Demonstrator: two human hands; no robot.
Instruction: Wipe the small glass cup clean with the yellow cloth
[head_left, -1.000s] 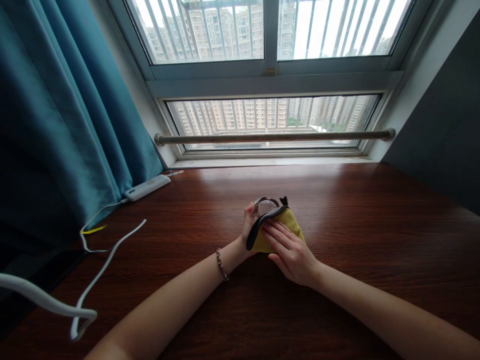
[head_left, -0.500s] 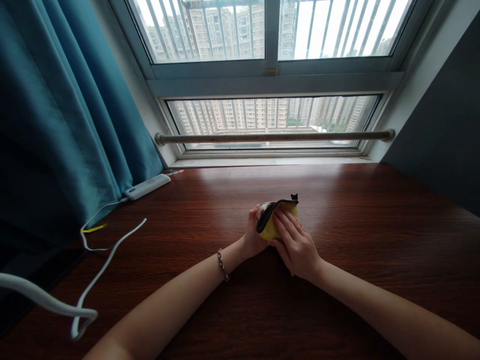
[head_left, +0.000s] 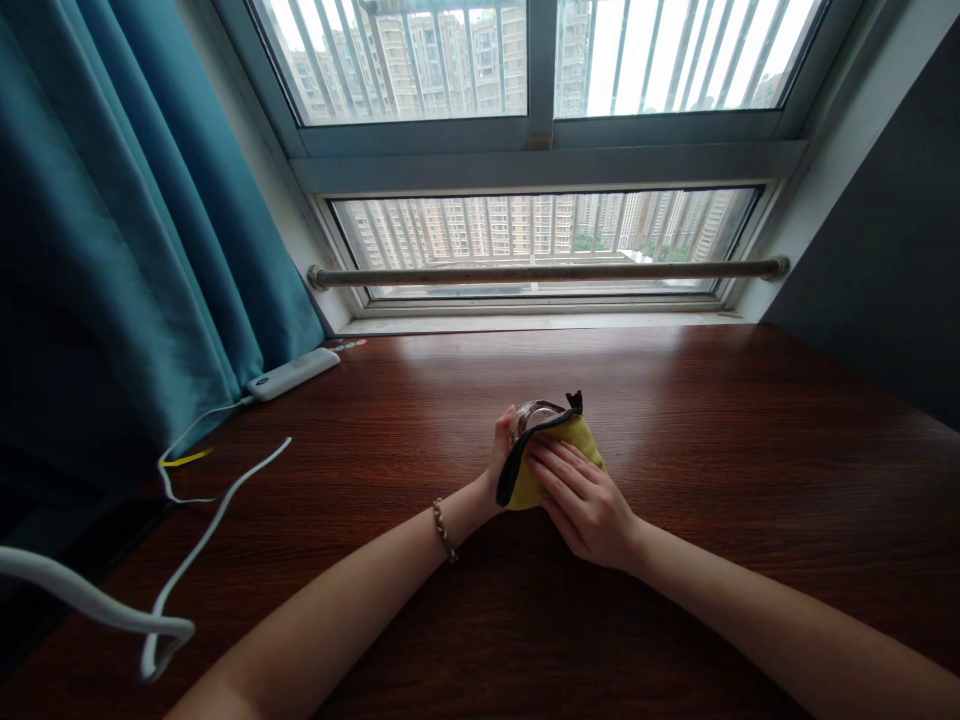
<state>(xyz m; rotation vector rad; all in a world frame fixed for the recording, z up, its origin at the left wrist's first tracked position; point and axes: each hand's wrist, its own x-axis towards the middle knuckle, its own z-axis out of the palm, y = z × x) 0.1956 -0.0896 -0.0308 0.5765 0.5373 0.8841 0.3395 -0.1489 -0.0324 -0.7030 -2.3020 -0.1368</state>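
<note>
My left hand (head_left: 500, 460) is closed around the side of a clear glass container (head_left: 535, 413), held tilted above the wooden tabletop; its full shape is hidden. Against the near side of the glass lies a yellow cloth (head_left: 580, 438) with a black border and a small black tab at its top corner. My right hand (head_left: 589, 502) presses that cloth onto the glass, its fingers together over the yellow face. The left fingertips are mostly out of sight behind the cloth and glass.
The reddish-brown wooden tabletop (head_left: 712, 470) runs up to a window with a horizontal metal rail (head_left: 540, 274). On the left are a white power strip (head_left: 294, 374), a loose white cable (head_left: 217, 525), a yellow tie (head_left: 187, 458) and a blue curtain (head_left: 172, 250).
The cloth has turned and slid down and left over the glass, baring more of the rim. My right hand has moved slightly left with it; my left hand stays nearly in place.
</note>
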